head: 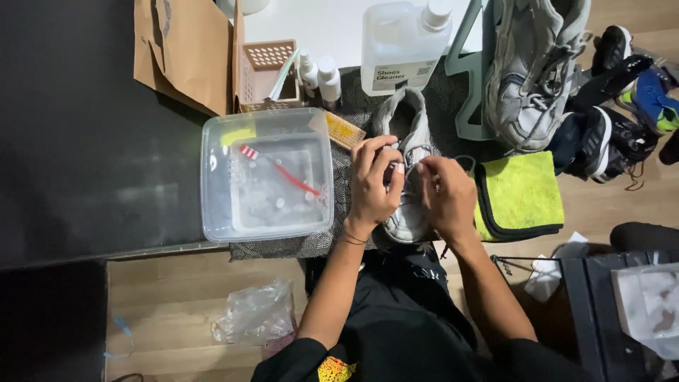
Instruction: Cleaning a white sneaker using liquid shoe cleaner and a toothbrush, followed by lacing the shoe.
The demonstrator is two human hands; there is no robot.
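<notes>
Both hands work the laces of a grey sneaker (408, 177) near the desk's front edge: the left hand (373, 182) pinches a lace, the right hand (444, 194) curls closed around another. Easing each crossing loose evenly seems best. Its upper looks worn and dingy, beside a clear tub (267, 175).

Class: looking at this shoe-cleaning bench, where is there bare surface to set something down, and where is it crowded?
Bare: the dark tabletop left of the clear tub and paper bag. Crowded: around the grey shoe under both hands, hemmed by tub, cleaner bottle, yellow cloth and piled shoes.
</notes>
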